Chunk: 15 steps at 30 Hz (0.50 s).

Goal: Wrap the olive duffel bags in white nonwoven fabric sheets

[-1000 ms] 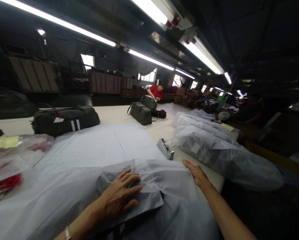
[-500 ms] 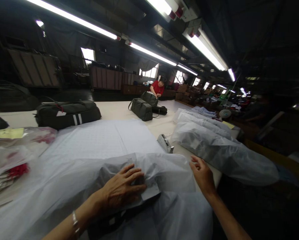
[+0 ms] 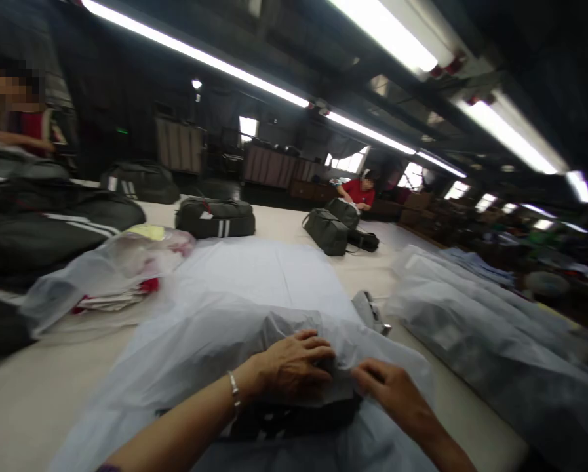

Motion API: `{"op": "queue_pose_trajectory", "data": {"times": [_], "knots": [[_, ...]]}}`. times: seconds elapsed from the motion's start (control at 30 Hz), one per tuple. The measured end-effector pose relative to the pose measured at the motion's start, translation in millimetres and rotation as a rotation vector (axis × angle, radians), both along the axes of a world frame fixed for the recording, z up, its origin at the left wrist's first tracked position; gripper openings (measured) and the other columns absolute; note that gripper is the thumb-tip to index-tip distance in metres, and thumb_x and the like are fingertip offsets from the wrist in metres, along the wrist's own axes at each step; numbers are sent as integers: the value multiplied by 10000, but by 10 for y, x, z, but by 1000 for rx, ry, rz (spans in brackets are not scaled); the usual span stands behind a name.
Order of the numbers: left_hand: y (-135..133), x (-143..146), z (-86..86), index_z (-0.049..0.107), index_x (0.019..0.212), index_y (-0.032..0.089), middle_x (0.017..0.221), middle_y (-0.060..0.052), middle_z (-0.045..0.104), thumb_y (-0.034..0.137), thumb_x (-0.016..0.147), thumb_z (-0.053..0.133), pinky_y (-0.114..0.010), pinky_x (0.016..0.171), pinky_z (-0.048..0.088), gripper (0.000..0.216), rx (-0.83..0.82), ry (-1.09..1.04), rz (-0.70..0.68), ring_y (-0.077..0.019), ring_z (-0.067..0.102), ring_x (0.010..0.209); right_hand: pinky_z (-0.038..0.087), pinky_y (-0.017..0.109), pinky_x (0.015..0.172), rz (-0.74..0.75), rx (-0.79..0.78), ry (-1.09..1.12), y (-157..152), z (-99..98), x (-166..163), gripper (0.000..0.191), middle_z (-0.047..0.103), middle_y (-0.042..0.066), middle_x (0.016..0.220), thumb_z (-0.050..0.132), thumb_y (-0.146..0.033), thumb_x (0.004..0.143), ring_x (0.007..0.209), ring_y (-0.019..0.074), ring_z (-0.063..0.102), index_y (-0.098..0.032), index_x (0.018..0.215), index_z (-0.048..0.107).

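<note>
My left hand (image 3: 294, 364) lies with fingers spread on a white translucent plastic bag (image 3: 210, 341) that covers a dark bag (image 3: 294, 419) in front of me. My right hand (image 3: 394, 393) is just right of it, fingers curled and pinching the folded plastic edge near my left fingertips. A silver bracelet (image 3: 233, 392) is on my left wrist. A tape dispenser (image 3: 370, 311) sits on the table just beyond the bag.
Bagged items (image 3: 475, 321) lie in a row at the right. Dark striped duffel bags (image 3: 215, 217) and olive bags (image 3: 327, 231) rest farther along the long table (image 3: 33, 400). A clear bag with red things (image 3: 107, 272) is at left. A person in red (image 3: 358, 192) works far off.
The view has swung left. My right hand moved from the bag's right edge inward to meet my left hand and closed on the plastic fold. My left hand stayed pressed on the bag.
</note>
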<state>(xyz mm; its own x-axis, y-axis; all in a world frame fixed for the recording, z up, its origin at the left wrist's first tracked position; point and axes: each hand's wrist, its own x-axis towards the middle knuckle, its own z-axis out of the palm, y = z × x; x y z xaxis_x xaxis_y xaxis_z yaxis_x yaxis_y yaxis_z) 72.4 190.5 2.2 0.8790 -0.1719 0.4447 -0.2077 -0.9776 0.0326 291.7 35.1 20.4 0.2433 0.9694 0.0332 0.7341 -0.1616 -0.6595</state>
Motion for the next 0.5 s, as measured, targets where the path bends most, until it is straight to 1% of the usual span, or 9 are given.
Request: {"op": "queue_pose_trajectory", "data": {"times": [0.07, 0.13, 0.17, 0.23, 0.33, 0.37, 0.43, 0.47, 0.5], "knots": [[20, 3, -28, 647, 1126, 296, 1356, -18, 525, 456, 952, 503, -370, 1168, 253, 277, 49, -17, 21, -196, 455, 1265, 530, 329, 883, -123, 234, 19, 315, 140, -42, 355, 738, 43, 1029, 516, -522, 899, 974, 231, 674, -253, 1006, 723], [33, 17, -69, 661, 1096, 289, 1333, -22, 536, 454, 951, 499, -360, 1149, 278, 273, 96, -37, 44, -201, 457, 1257, 418, 438, 1082, -111, 361, -2, 663, 89, -134, 504, 638, 76, 1291, 450, -589, 911, 1225, 272, 562, -240, 1215, 650], [25, 21, -88, 667, 1078, 281, 1307, -32, 552, 456, 947, 501, -366, 1135, 299, 275, 117, -46, 47, -212, 465, 1244, 344, 500, 1137, -55, 363, -32, 815, -9, -176, 557, 585, 85, 1364, 416, -608, 915, 1302, 291, 495, -228, 1270, 616], [-25, 2, -105, 670, 1036, 261, 1217, -52, 605, 448, 948, 489, -383, 1090, 352, 275, 160, -55, 18, -229, 498, 1197, 232, 604, 1168, 74, 309, -133, 1039, -288, -209, 598, 542, 89, 1411, 371, -626, 923, 1371, 322, 410, -220, 1297, 602], [-103, -179, -30, 650, 969, 253, 1034, -24, 688, 352, 978, 431, -312, 917, 467, 240, 122, -47, -14, -171, 590, 1011, 221, 654, 1154, 185, 263, -319, 1164, -664, -116, 511, 535, 49, 1420, 348, -564, 962, 1386, 315, 389, -281, 1316, 585], [-86, -295, 27, 643, 960, 261, 973, -13, 704, 356, 982, 421, -299, 838, 489, 242, 61, -50, 7, -157, 610, 934, 236, 652, 1150, 208, 271, -381, 1165, -736, -72, 484, 524, 40, 1430, 357, -540, 970, 1387, 311, 390, -298, 1333, 566], [77, -612, 165, 640, 1001, 277, 935, -13, 721, 440, 966, 444, -292, 772, 499, 257, -181, -85, 171, -162, 628, 867, 265, 653, 1138, 239, 280, -487, 1145, -797, -5, 469, 498, 40, 1451, 382, -515, 972, 1386, 314, 391, -307, 1366, 529], [229, -802, 230, 641, 1043, 285, 959, -18, 722, 467, 949, 465, -315, 829, 493, 270, -349, -121, 329, -184, 634, 901, 276, 657, 1132, 246, 276, -525, 1135, -798, 11, 476, 489, 45, 1459, 388, -509, 972, 1385, 319, 390, -302, 1382, 511], [420, -1003, 278, 649, 1063, 280, 1053, -30, 711, 466, 927, 510, -326, 913, 470, 269, -582, -146, 528, -198, 627, 987, 284, 662, 1125, 250, 269, -554, 1129, -792, 19, 484, 484, 47, 1463, 391, -505, 972, 1385, 323, 390, -296, 1396, 494]]}}
